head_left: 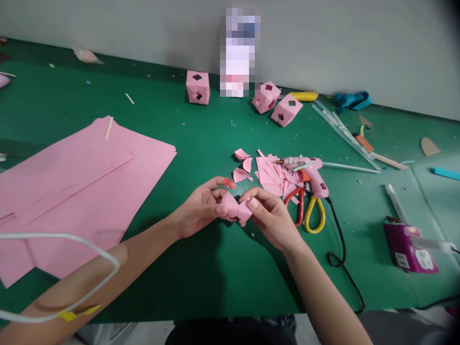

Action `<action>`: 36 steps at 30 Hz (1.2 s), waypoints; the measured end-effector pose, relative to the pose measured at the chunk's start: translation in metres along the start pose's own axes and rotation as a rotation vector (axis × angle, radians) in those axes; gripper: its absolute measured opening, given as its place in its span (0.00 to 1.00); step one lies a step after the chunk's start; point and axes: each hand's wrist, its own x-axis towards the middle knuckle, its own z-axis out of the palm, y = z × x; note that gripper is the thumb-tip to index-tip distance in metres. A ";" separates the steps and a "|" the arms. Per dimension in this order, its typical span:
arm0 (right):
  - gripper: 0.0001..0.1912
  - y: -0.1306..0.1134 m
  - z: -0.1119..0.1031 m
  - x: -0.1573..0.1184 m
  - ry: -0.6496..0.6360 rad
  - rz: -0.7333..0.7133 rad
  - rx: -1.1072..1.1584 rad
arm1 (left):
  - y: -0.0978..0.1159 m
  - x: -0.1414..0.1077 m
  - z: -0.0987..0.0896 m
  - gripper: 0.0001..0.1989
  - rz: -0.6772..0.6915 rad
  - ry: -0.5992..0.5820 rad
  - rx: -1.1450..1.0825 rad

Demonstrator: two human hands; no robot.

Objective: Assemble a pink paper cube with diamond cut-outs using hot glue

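Near the middle of the green table (201, 268), my left hand (204, 206) and my right hand (269, 213) hold a small folded pink paper piece (235, 208) between them. My left thumb presses its left part, and my right thumb and fingers pinch its right end. Just beyond my hands lie a few curved pink pieces (241, 175) and a heap of pink paper strips (271, 175). A pink glue gun (314, 175) rests on the heap's right side, above scissors with red and yellow handles (315, 215).
Large pink sheets (136, 177) cover the left side. Three pink paper cubes (198, 88) stand by the wall near a blurred upright object (239, 57). A black cord (343, 239) runs to the front edge. A purple box (409, 247) sits right. A white cable (72, 236) crosses the left foreground.
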 end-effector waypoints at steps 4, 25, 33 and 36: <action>0.13 0.000 0.000 0.000 0.010 0.005 0.010 | -0.001 0.001 0.001 0.24 0.008 -0.034 -0.017; 0.11 0.001 -0.001 0.001 -0.014 -0.034 -0.013 | -0.001 0.002 0.000 0.25 0.015 0.015 0.060; 0.13 0.000 -0.002 0.000 -0.036 -0.002 -0.018 | 0.000 0.001 0.002 0.27 0.020 0.041 0.065; 0.12 -0.001 -0.002 0.000 -0.056 -0.001 -0.015 | 0.000 0.001 0.003 0.26 0.024 0.038 0.059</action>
